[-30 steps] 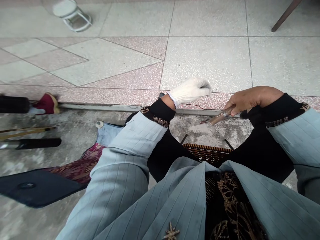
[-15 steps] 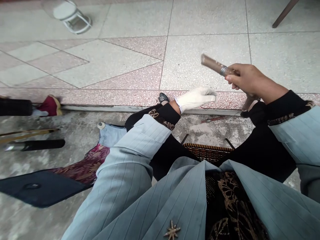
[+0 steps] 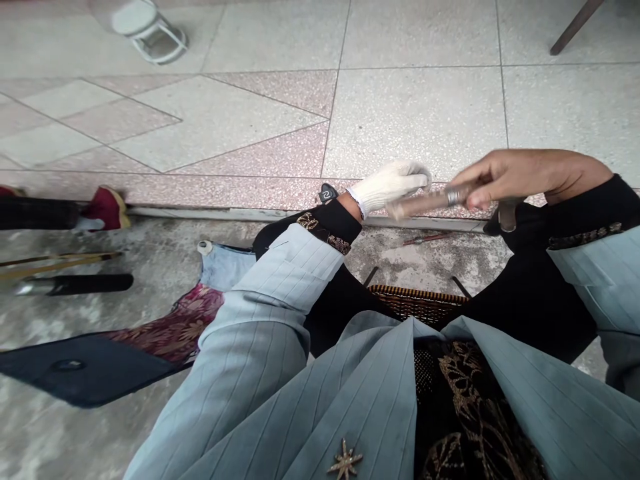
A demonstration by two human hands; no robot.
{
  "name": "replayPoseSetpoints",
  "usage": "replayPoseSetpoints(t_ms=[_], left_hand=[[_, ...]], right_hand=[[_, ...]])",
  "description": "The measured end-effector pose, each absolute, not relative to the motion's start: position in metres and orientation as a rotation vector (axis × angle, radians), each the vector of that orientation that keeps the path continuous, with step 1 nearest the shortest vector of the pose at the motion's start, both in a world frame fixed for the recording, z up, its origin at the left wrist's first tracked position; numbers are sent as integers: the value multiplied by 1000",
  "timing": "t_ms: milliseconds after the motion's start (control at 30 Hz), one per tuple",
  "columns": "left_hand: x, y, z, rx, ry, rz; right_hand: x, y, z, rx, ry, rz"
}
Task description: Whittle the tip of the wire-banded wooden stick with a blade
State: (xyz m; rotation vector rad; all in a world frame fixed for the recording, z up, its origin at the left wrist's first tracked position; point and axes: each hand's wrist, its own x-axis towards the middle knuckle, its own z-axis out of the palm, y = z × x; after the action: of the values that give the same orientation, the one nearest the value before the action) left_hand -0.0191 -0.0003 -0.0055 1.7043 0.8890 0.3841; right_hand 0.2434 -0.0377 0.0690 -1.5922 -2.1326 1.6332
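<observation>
My left hand (image 3: 387, 187), in a white knitted glove, is held over the pinkish step edge with its fingers curled together. Whatever may be inside those fingers is hidden. Bare, my right hand (image 3: 515, 177) grips a brown stick-like tool (image 3: 425, 203) with a silver wire-like band round it. The tool's far end is blurred by motion and points left, just below the gloved fingers; I cannot tell whether they touch. A brownish piece (image 3: 507, 215) shows below my right hand, possibly part of the same tool. On the concrete between my feet lies a thin reddish stick-like item (image 3: 425, 239).
A woven seat edge (image 3: 417, 300) shows between my legs. To the left are a dark blue cloth-like piece (image 3: 85, 370), a black-handled tool (image 3: 95, 285), thin sticks (image 3: 60, 259) and another person's red shoe (image 3: 106, 208). A white stool (image 3: 155, 37) stands on the tiled floor.
The tool in my right hand has swung down, its far end dropping from above the gloved hand to just below its fingers. My left hand has hardly moved.
</observation>
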Motion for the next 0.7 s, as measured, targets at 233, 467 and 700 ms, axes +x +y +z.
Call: replayPoseSetpoints(t_ms=[233,467,700], left_hand=[[-15,-12,-7,1833,746,265],[-17,-8,-11,2140,744,210],[-18,-6,9,2262,804,-21]], right_hand=[[235,-32,63,-1839,-1972,1135],[225,-23,44,-2078,-2324,777],[233,-25,37,-2056,-2791,900]])
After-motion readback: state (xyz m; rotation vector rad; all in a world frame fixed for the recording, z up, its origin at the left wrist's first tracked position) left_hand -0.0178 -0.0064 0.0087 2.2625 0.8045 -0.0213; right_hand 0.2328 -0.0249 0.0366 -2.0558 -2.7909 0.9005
